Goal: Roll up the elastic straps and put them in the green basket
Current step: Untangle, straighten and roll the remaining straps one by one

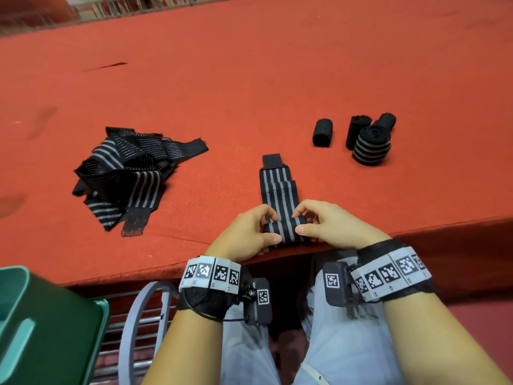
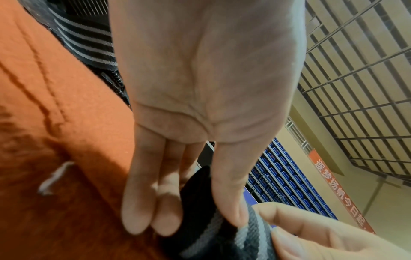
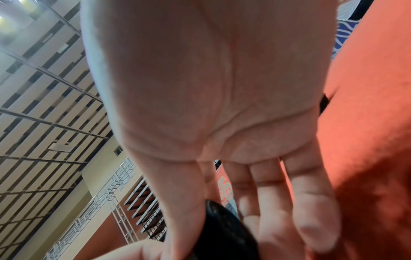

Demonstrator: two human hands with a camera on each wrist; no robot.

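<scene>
Two hands side by side, left hand, right hand, pinching strap

The head view looks steeply down from above the seated person onto the red table, taking in both wrists at its near edge; the left wrist view sits right under the left hand, looking along the palm and up toward a barred wall; the right wrist view does likewise under the right hand; all three share the striped strap at the fingertips.

Four rolled straps, one basket
</scene>
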